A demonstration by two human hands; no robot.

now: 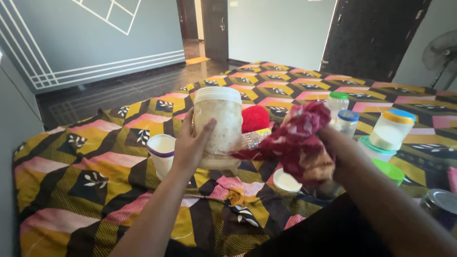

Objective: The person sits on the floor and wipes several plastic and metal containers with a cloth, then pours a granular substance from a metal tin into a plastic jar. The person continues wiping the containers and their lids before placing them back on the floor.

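My left hand [193, 143] grips a large clear plastic jar [220, 124] with a white lid and pale contents, held upright above the bed. My right hand [340, 150] is mostly wrapped in a dark red patterned cloth [300, 140], which it holds bunched up just to the right of the jar, with a corner of the cloth touching the jar's lower side.
A bedspread [95, 181] with yellow, pink and black zigzags covers the bed. On it lie a white cup [162, 151], a red fuzzy thing [254, 119], a white lid [286, 181], several lidded jars [391, 129], a green lid [389, 170] and a metal tin [440, 202]. A fan [442, 52] stands at the right.
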